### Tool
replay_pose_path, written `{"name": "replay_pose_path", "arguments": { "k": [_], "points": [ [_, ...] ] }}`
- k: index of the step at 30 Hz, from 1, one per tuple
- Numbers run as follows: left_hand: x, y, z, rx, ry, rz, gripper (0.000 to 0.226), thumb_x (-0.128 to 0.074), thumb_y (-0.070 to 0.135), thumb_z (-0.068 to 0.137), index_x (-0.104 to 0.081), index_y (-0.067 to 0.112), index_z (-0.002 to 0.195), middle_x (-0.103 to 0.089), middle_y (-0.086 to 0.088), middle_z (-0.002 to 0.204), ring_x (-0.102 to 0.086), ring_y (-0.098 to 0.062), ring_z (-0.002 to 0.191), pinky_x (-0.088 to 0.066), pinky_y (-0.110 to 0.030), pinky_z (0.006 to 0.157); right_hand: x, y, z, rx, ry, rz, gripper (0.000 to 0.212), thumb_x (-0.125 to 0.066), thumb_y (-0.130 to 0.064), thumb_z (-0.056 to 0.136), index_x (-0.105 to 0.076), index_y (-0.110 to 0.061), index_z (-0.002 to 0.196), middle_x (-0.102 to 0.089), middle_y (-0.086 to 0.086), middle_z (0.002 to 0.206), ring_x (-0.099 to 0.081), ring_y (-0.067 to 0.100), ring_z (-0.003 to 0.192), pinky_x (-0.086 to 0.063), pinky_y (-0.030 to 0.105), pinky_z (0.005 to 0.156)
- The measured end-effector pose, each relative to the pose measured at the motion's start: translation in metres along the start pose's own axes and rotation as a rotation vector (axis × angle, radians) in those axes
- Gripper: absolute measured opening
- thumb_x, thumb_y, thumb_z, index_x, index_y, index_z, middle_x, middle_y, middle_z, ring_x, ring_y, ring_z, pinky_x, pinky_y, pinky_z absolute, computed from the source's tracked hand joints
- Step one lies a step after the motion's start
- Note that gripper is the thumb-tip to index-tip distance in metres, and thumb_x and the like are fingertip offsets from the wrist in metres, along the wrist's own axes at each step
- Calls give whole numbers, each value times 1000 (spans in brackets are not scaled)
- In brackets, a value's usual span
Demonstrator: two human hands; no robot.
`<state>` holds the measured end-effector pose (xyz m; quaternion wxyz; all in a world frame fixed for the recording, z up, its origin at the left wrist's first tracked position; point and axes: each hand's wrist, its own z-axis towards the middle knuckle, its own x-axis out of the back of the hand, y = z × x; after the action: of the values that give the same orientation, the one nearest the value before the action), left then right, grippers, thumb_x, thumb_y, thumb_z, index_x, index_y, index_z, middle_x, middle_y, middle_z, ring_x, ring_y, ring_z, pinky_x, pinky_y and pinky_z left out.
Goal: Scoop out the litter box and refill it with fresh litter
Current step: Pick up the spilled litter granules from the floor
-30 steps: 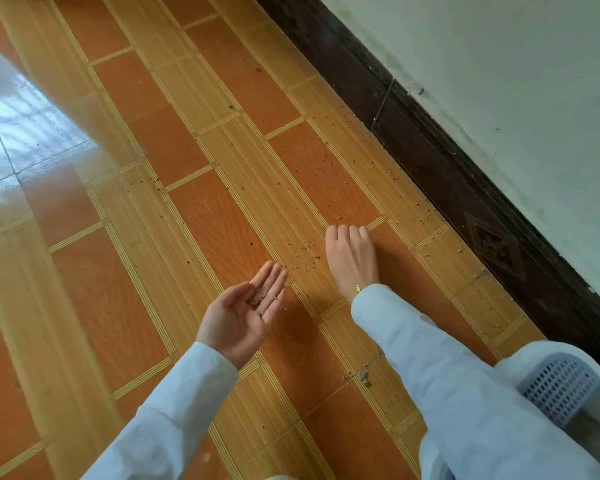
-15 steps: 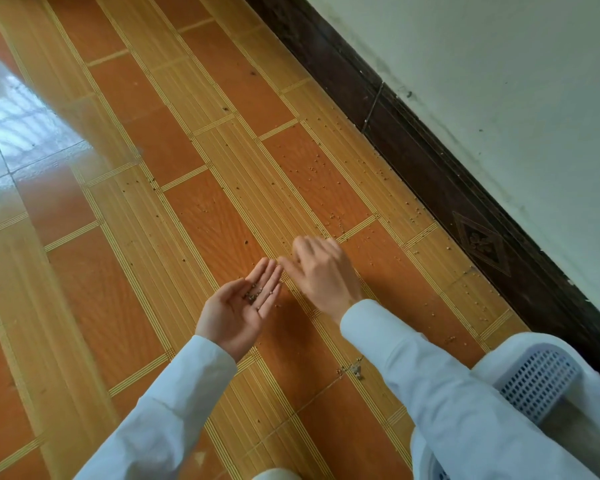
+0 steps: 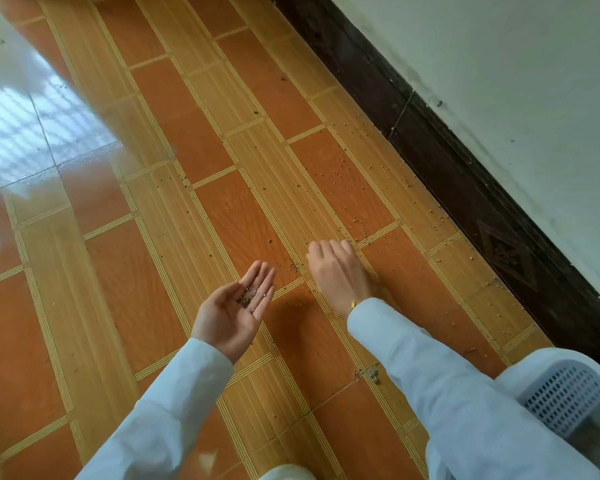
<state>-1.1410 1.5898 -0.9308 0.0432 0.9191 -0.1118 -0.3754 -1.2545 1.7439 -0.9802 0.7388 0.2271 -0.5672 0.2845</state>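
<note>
Left hand (image 3: 234, 308) palm up, fingers straight and together, small pile of grey-brown litter granules (image 3: 252, 295) resting on them. Right hand (image 3: 338, 271) palm down on floor tiles (image 3: 194, 157), fingers loosely bent, beside a small granule clump (image 3: 294, 266). White perforated litter box (image 3: 565, 396) near right.

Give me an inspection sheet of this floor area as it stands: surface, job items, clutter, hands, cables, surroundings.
Surface: glossy orange and yellow tiled floor, window glare at the far left.
Job's things: scattered litter grains across the tiles toward the wall; a small swept pile between the hands; white perforated litter box at the lower right edge, partly hidden.
Clutter: a grey clump of debris beside the right sleeve.
Hands: left hand palm up, cupped, carrying collected grains; right hand palm down, fingers on the floor.
Cables: nothing seen.
Surroundings: dark skirting board under a pale wall.
</note>
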Motion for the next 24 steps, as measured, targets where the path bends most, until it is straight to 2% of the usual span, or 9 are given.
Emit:
{"name": "replay_pose_path", "arguments": {
  "k": [3, 6, 7, 8, 10, 12, 18, 21, 24],
  "points": [
    [1, -4, 3, 0, 25, 14, 42, -40, 10, 87, -60, -4, 121, -64, -15, 120, -58, -27, 117, -43, -42, 101, 19, -37, 4, 156, 74, 230, 20, -47, -17, 98, -57, -12, 82, -57, 1, 70, -48, 17, 62, -38, 31, 63],
    [-1, -8, 5, 10, 33, -9, 25, -46, 11, 83, -65, -1, 94, -68, -9, 90, -68, -19, 91, -55, -34, 87, 28, -58, 5, 231, 52, 283, 34, -37, -30, 103, -58, -14, 82, -56, 0, 71, -47, 16, 62, -37, 30, 63],
    [-2, -8, 5, 6, 32, -12, 27, -44, 11, 86, -69, 0, 86, -69, -10, 89, -69, -20, 90, -55, -35, 87, 30, -56, 7, 210, 52, 294, 36, -35, -33, 103, -57, -14, 82, -56, 0, 71, -47, 16, 62, -37, 30, 63],
    [-2, -8, 5, 5, 27, -3, 33, -41, 10, 89, -73, -1, 85, -70, -12, 98, -68, -22, 98, -52, -38, 92, 31, -51, 10, 178, 57, 308, 36, -35, -34, 103, -56, -13, 82, -56, 0, 71, -47, 17, 62, -38, 31, 63],
    [-3, -4, 3, 9, 12, 8, 39, -35, 10, 93, -71, -3, 102, -65, -16, 119, -60, -27, 115, -43, -43, 101, 29, -38, 20, 108, 58, 312, 29, -41, -31, 101, -55, -12, 84, -58, 2, 72, -49, 18, 62, -40, 32, 63],
    [-2, 1, 0, 1, 5, -2, 39, -34, 8, 93, -62, -4, 116, -61, -17, 126, -57, -29, 120, -40, -43, 103, 19, -27, 33, 40, 28, 260, 23, -49, -31, 97, -57, -11, 88, -62, 4, 74, -55, 20, 64, -42, 33, 63],
    [8, 18, -7, -32, 19, -45, 39, -34, 8, 93, -60, -4, 120, -60, -17, 127, -58, -30, 118, -42, -44, 101, -24, -41, 54, 14, -111, 9, 27, -57, -40, 92, -58, -14, 92, -64, 6, 72, -59, 22, 65, -44, 35, 65],
    [11, 19, -8, -44, 33, -41, 39, -34, 9, 93, -59, -4, 120, -60, -17, 127, -58, -30, 118, -42, -45, 100, -30, -47, 61, 61, -113, -51, 16, -45, -22, 95, -57, -16, 87, -61, 3, 67, -55, 19, 60, -43, 33, 65],
    [11, 20, -8, -42, 18, -33, 39, -33, 8, 93, -59, -5, 119, -60, -17, 127, -57, -31, 118, -42, -45, 101, -24, -48, 64, 116, -148, -93, 26, -34, -5, 86, -56, -18, 80, -59, 1, 63, -51, 17, 57, -41, 31, 63]
  ]
}}
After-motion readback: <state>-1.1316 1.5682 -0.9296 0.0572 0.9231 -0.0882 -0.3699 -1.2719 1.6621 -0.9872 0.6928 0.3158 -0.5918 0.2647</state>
